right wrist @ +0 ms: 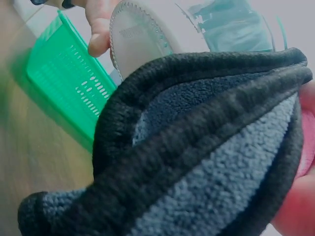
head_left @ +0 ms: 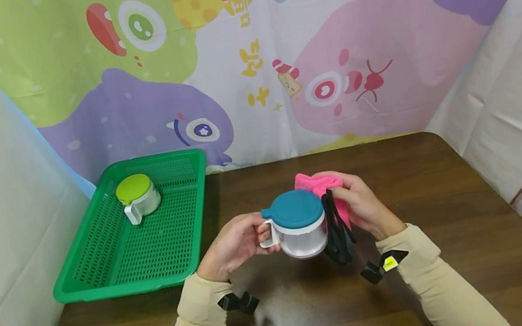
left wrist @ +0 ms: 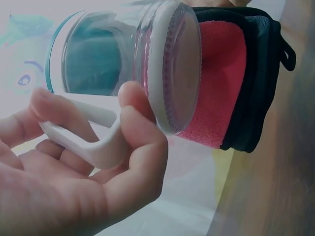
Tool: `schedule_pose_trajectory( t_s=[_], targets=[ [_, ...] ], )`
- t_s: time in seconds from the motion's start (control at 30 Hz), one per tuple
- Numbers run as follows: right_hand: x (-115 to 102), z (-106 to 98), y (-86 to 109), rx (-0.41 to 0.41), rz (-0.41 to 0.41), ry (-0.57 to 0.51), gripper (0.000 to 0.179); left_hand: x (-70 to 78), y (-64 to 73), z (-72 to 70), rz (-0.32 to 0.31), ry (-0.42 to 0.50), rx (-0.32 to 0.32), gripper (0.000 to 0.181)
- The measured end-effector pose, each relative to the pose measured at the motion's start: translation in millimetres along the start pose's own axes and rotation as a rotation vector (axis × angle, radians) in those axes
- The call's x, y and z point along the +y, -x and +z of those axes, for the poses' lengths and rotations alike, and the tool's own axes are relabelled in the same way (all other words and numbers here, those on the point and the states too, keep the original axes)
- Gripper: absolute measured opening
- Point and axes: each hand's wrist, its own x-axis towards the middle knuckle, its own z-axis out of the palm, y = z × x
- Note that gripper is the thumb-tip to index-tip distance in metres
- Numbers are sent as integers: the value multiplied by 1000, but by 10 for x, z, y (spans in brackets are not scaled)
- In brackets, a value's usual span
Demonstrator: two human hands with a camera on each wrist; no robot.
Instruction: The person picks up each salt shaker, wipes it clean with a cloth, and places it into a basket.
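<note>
A clear jar [head_left: 302, 242] with a blue lid [head_left: 296, 209] and a white handle is held above the table. My left hand [head_left: 240, 239] grips it by the handle [left wrist: 101, 147], fingers curled round the loop. In my right hand [head_left: 359, 204] is a folded cleaning cloth [head_left: 336, 219], pink on one side and grey with black edging on the other. The cloth [left wrist: 216, 83] lies against the jar's side near its base. In the right wrist view the cloth's grey folds [right wrist: 211, 172] hide much of the right hand.
On the left of the brown wooden table [head_left: 468, 266] stands a green perforated basket [head_left: 141, 286]. Inside it, towards the back left, sits a similar jar [head_left: 147, 202] with a lime-green lid. A cartoon-printed curtain [head_left: 260, 128] hangs behind the table.
</note>
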Motion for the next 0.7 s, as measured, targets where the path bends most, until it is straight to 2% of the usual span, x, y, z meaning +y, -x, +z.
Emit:
schedule_pose_trajectory(
  t_s=[0.33,0.7],
  targets=[
    [14,-29,20,-24,33,-1,38,-30,-9,-28,-30,-7,-67,32],
    [31,-71,34,-45,37,-16,39,-40,-5,-28,-23,-15,-6,31]
  ],
)
